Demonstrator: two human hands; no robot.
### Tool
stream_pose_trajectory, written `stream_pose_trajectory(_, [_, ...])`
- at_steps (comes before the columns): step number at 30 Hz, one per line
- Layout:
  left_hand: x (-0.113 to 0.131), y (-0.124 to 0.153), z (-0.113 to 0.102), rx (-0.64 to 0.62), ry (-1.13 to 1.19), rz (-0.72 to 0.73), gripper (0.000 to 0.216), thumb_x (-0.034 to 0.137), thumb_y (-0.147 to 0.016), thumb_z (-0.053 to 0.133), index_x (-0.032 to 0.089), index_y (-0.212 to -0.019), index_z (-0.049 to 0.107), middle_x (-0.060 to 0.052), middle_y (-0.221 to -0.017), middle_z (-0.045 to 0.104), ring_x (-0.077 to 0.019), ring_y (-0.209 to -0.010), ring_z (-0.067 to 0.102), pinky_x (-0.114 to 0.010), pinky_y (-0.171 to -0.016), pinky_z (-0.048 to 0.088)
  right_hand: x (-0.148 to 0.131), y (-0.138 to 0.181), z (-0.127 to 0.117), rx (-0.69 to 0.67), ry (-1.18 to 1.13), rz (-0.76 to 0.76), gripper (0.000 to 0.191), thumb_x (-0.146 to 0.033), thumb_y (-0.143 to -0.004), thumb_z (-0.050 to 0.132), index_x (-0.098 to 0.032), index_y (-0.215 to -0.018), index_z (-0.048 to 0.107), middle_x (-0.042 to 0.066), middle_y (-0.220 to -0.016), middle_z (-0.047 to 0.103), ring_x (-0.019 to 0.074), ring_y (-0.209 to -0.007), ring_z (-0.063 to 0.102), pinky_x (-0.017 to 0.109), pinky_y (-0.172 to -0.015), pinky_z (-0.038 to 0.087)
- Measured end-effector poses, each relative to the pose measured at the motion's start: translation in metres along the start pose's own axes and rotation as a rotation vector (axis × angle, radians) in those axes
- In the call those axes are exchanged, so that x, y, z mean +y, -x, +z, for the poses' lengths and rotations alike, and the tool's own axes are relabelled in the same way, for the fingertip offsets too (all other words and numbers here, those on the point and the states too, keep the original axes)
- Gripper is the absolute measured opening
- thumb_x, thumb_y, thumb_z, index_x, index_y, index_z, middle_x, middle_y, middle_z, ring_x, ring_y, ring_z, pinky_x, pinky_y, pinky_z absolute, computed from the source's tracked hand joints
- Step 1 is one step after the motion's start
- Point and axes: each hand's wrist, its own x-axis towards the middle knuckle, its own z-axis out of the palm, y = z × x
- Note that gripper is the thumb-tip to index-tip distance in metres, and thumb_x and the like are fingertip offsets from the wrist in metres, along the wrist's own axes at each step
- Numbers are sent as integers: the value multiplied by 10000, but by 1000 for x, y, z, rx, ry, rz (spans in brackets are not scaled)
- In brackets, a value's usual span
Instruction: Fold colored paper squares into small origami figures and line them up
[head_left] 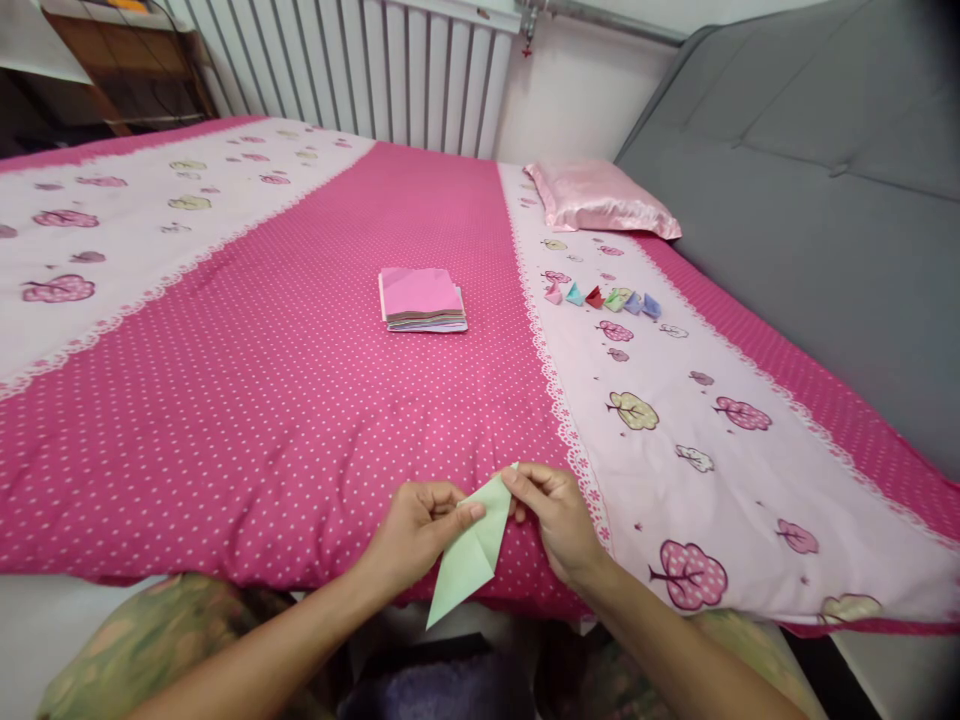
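Observation:
A folded sheet of pale green origami paper (466,568) is held over the bed's near edge, its long point aimed down toward my lap. My left hand (420,532) pinches it along its left side, thumb lying on top and fingers behind. At the upper right corner, my right hand (553,512) closes thumb and fingers on the paper's tip. Creases run across the paper's middle. The fingers beneath the sheet are partly hidden.
A stack of coloured paper squares (421,298), pink on top, lies mid-bed. Several small folded paper pieces (595,297) sit in a row at right on the pink bedspread (315,400). Beyond are a satin pillow (604,197), a grey headboard (810,170) and a white radiator (390,75).

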Motion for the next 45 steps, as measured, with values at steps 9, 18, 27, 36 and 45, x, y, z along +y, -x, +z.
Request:
stream_pose_trajectory(9, [-5,-3,0,85,99,-18,354,462,-643,688,119,-621,607,17,-494,550,-60,-406,425,-171,-398,290,0,-1,0,-78,-21,60,191,-349,-776,638,-159,-764,622,-43,-565,578,51,-453,463,172,-451,347])
stream_pose_trajectory(18, [-3,-2,1,231,256,-17,294,401,-668,711,119,-664,628,-2,-536,623,-73,-433,503,-170,-425,369,4,2,1,-277,-60,88,424,-230,-653,756,-179,-1028,565,26,-867,645,111,-691,609,244,-643,477])
stream_pose_trajectory(27, [-4,-3,2,215,336,18,245,346,-707,700,117,-793,681,-43,-643,692,-108,-530,592,-196,-510,459,8,3,6,-206,9,92,491,-189,-637,750,-198,-1060,502,-6,-801,605,118,-675,590,257,-629,467])
stream_pose_trajectory(36, [-1,1,-1,87,329,113,273,249,-650,750,150,-894,680,-66,-835,722,-162,-745,658,-258,-727,499,2,-6,-1,-171,-311,208,328,-204,-688,724,-168,-970,561,2,-805,634,87,-644,579,190,-585,446])
stream_pose_trajectory(45, [4,3,4,64,324,139,265,201,-630,752,165,-884,685,-49,-772,721,-148,-707,666,-258,-717,516,-1,-11,-7,-266,-489,418,306,-153,-691,732,-123,-961,592,7,-763,656,58,-606,605,139,-594,477])
